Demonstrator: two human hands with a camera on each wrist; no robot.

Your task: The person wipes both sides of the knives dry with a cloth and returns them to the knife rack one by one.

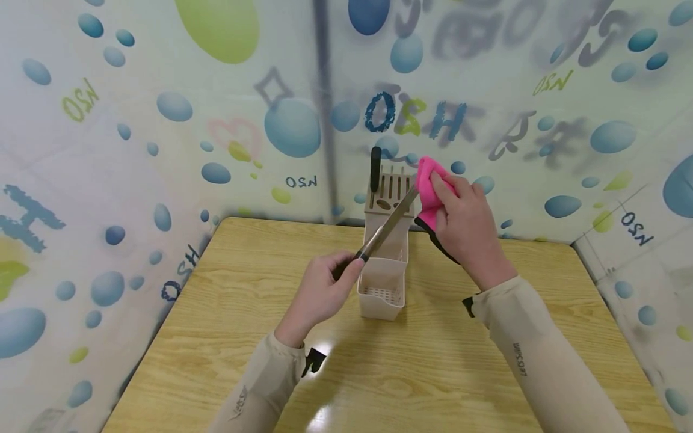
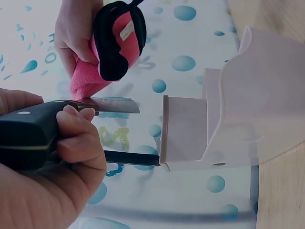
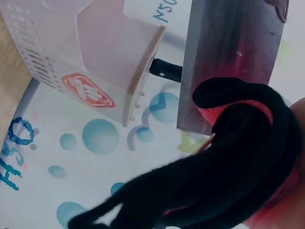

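My left hand grips the black handle of a cleaver, whose blade points up and to the right. Its broad metal face fills much of the top of the right wrist view. With my right hand I hold a folded pink cloth with black edging against the blade near its far end. Behind the blade stands a beige knife holder, with slots on top and a perforated compartment in front. A second black-handled tool stands upright in the holder's left slot; its lower part is hidden.
The holder stands near the back edge of a wood-grain table. Printed wall sheeting with bubbles and lettering closes off the back and both sides. A red label shows on the holder's side.
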